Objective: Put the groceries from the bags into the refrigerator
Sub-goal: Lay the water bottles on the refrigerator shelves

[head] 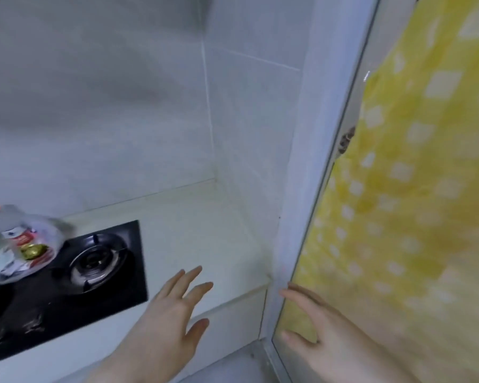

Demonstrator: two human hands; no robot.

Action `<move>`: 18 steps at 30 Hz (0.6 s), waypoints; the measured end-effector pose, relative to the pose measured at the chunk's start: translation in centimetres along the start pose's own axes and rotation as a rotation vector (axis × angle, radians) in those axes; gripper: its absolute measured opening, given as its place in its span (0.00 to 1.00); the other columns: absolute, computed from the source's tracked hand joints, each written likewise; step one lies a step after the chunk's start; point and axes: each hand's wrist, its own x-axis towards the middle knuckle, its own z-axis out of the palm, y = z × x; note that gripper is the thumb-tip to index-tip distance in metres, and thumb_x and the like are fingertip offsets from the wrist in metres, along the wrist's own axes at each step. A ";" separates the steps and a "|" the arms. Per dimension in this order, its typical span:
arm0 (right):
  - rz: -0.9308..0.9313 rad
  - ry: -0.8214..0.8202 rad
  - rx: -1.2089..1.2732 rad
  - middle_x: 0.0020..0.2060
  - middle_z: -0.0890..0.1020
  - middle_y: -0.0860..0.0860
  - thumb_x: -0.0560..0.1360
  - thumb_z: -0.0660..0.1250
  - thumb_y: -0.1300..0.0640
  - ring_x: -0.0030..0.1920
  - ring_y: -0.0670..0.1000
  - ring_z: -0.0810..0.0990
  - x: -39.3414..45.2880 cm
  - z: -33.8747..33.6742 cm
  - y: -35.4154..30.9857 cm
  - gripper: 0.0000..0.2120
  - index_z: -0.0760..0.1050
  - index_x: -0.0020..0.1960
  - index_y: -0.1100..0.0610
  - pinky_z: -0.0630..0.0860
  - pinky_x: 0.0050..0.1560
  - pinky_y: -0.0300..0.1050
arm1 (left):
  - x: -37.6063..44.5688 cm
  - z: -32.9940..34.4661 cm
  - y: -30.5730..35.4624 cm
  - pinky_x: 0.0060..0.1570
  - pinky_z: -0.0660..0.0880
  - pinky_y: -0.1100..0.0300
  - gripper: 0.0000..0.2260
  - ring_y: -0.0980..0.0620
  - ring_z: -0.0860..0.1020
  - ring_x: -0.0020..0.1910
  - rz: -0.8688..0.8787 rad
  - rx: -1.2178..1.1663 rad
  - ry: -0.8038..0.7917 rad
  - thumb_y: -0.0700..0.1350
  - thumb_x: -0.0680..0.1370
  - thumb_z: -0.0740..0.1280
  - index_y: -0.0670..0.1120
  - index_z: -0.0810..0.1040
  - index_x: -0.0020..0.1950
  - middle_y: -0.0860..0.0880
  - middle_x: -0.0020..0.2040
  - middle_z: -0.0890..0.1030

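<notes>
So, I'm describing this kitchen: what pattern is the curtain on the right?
Yellow with pale whitish squares, seen in the head view: curtain.

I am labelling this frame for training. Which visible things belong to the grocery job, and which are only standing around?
For the job:
- clear grocery bag with packets, lying on the stove
- left hand, right hand, both empty

Just there:
- black gas stove
- white countertop
- yellow dotted curtain

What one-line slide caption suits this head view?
Both open hands, left and right, hover empty; grocery bag sits on the stove.
</notes>
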 end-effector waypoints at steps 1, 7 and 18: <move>-0.036 -0.030 -0.011 0.75 0.49 0.26 0.81 0.64 0.39 0.77 0.32 0.55 0.9 0.2 -0.7 0.31 0.54 0.79 0.33 0.53 0.72 0.29 | -1.1 -0.4 -0.4 0.76 0.46 0.65 0.26 0.56 0.46 0.82 -0.052 -0.003 0.023 0.57 0.81 0.63 0.62 0.61 0.79 0.65 0.80 0.46; -0.257 -0.181 -0.068 0.77 0.50 0.27 0.81 0.64 0.41 0.76 0.31 0.56 5.4 2.9 -7.2 0.30 0.55 0.79 0.33 0.52 0.70 0.28 | -8.1 -3.3 -4.1 0.78 0.52 0.61 0.27 0.56 0.46 0.81 -0.303 0.017 0.157 0.58 0.81 0.64 0.62 0.60 0.79 0.64 0.80 0.47; -0.505 -0.301 -0.054 0.76 0.52 0.27 0.79 0.66 0.40 0.78 0.33 0.57 11.0 11.4 -23.4 0.31 0.58 0.79 0.35 0.53 0.76 0.33 | -19.0 -9.3 -15.7 0.76 0.56 0.59 0.28 0.52 0.51 0.82 -0.515 0.070 0.285 0.59 0.79 0.65 0.63 0.61 0.78 0.65 0.78 0.47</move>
